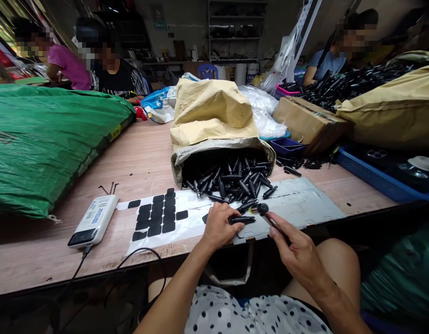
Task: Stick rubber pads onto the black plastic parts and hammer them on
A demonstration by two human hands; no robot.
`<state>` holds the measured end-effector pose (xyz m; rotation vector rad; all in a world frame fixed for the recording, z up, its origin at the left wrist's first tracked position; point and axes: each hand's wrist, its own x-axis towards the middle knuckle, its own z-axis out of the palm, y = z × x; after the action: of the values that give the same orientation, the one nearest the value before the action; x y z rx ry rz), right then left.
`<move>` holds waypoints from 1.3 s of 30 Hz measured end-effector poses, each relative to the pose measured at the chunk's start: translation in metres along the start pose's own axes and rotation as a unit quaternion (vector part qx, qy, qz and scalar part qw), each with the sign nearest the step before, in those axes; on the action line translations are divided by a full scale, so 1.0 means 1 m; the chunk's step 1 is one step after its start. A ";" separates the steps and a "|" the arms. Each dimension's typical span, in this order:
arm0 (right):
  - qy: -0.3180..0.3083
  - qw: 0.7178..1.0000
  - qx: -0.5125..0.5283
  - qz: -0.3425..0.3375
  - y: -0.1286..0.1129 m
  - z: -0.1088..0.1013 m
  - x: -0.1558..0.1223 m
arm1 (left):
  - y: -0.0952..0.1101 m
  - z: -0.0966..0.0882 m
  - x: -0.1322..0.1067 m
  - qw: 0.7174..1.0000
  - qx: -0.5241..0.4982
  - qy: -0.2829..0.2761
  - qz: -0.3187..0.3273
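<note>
My left hand (219, 226) rests at the table's front edge, its thumb and fingers closed on a black pen-shaped tube (245, 220) lying over a grey board (297, 204). In my right hand (297, 248) is the handle of what looks like a small hammer (262, 208), with a dark round head and a yellowish part. Its head hangs just right of the tube's tip. Beyond both hands, many similar black tubes (235, 178) spill out of the open mouth of a tan sack (214, 111).
Left of my hands lies a white sheet with black square stickers (162, 211). A white power bank (94, 220) with a cable is farther left, beside a big green sack (50, 144). To the right are a blue tray (384, 174) and a cardboard box (308, 120). Several people sit beyond.
</note>
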<state>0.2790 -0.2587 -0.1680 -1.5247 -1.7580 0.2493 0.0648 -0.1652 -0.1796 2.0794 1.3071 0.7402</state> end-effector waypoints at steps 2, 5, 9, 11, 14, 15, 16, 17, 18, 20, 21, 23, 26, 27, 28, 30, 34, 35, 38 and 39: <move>-0.021 0.999 -0.016 -0.035 -0.009 0.004 0.001 | -0.001 0.000 0.000 1.000 -0.002 -0.003 -0.003; -0.018 0.996 -0.054 -0.065 -0.021 0.010 0.002 | -0.003 0.000 0.001 1.000 -0.008 -0.004 -0.002; -0.044 0.985 -0.142 -0.084 -0.024 0.018 -0.002 | -0.002 0.000 0.001 1.000 -0.010 -0.007 -0.008; -0.064 0.979 -0.176 -0.082 -0.023 0.019 -0.002 | -0.001 0.000 0.001 1.000 -0.011 -0.008 -0.016; -0.030 0.982 -0.176 -0.062 -0.023 0.016 -0.002 | 0.000 0.001 0.002 1.000 -0.019 -0.007 -0.018; -0.013 0.983 -0.173 -0.055 -0.022 0.015 -0.001 | 0.000 0.001 0.002 1.000 -0.020 -0.005 -0.018; -0.002 0.983 -0.174 -0.051 -0.022 0.014 -0.001 | 0.000 0.002 0.002 1.000 -0.020 -0.003 -0.018; -0.001 0.983 -0.178 -0.050 -0.022 0.013 -0.002 | 0.000 0.002 0.002 1.000 -0.019 -0.001 -0.019; -0.009 0.982 -0.184 -0.050 -0.021 0.013 -0.003 | 0.000 0.002 0.001 1.000 -0.018 0.002 -0.020; -0.030 0.980 -0.190 -0.049 -0.018 0.013 -0.004 | 0.001 0.002 0.001 1.000 -0.018 0.004 -0.022; -0.031 0.981 -0.189 -0.043 -0.017 0.013 -0.004 | 0.001 0.002 0.001 1.000 -0.018 0.003 -0.021; 0.008 0.983 -0.184 -0.020 -0.010 0.008 0.000 | 0.001 0.001 0.000 1.000 -0.020 0.000 -0.019; 0.094 0.972 -0.213 0.037 0.007 -0.007 0.013 | 0.000 -0.002 0.000 0.999 -0.030 -0.010 -0.011; 0.110 0.964 -0.235 0.063 0.015 -0.014 0.019 | -0.001 -0.003 0.000 0.999 -0.036 -0.014 -0.007; 0.116 0.954 -0.261 0.092 0.025 -0.021 0.025 | -0.001 -0.004 0.000 0.999 -0.041 -0.018 -0.003; 0.114 0.928 -0.316 0.160 0.049 -0.033 0.036 | -0.002 -0.005 0.000 0.998 -0.051 -0.025 0.004; 0.095 0.886 -0.379 0.251 0.096 -0.042 0.049 | -0.003 -0.006 -0.001 0.998 -0.057 -0.030 0.010; 0.091 0.885 -0.381 0.253 0.104 -0.042 0.050 | -0.003 -0.006 -0.001 0.998 -0.056 -0.030 0.009; 0.107 0.892 -0.373 0.232 0.109 -0.037 0.052 | -0.002 -0.007 -0.001 0.998 -0.053 -0.030 0.006; 0.121 0.895 -0.368 0.220 0.104 -0.035 0.052 | -0.001 -0.007 -0.001 0.998 -0.050 -0.031 0.005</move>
<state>0.3820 -0.1958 -0.1852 -2.3718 -1.3383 -0.4316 0.0586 -0.1649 -0.1759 2.0148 1.2026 0.7254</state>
